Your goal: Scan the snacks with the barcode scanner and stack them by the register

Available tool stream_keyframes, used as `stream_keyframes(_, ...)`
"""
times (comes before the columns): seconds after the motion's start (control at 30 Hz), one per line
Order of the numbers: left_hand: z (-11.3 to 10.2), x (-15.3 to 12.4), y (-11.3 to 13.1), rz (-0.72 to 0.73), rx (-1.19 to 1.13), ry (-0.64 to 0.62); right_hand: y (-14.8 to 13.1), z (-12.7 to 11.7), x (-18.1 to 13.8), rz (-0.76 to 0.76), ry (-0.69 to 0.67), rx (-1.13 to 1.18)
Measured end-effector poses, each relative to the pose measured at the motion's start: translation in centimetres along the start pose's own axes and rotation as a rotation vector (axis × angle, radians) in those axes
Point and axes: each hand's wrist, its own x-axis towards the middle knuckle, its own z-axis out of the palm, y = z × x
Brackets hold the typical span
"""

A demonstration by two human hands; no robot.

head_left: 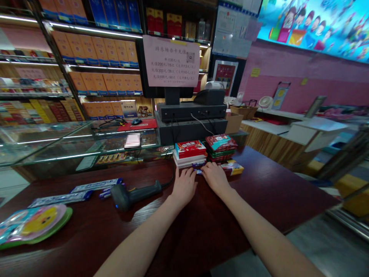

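My left hand point(185, 186) rests on the dark red table, fingers stretched forward and apart, its fingertips at the front of a stack of red-topped white boxes point(190, 150). To its right, the fingers of my right hand point(215, 177) are bent around a small purple-wrapped snack bar point(198, 172); the fingers and blur partly hide it. Behind my right hand stands a pile of dark red and green snack packs point(221, 143). A yellow-and-red packet point(235, 168) lies just beyond that hand's right side.
A barcode scanner point(134, 194) lies left of my hands, its cable running back. Beyond it are long blue-white packets point(62, 199) and a colourful toy pack point(37, 223). The cash register point(191, 111) and a glass display case point(86, 144) stand behind.
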Motion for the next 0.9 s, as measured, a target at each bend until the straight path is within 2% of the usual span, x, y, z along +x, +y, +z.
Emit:
stream_keyframes(0.2,-0.1,-0.2,0.2,0.011,-0.006,-0.019,-0.1,-0.4,-0.1,-0.023,0.015,0.032)
stream_keyframes(0.5,0.4,0.5,-0.2,-0.024,-0.011,-0.001,-0.2,1.1,1.2,-0.006,0.087,-0.002)
stream_keyframes(0.9,0.9,1.8,0.0,-0.069,-0.060,-0.030,0.2,1.8,2.5,0.036,0.059,-0.020)
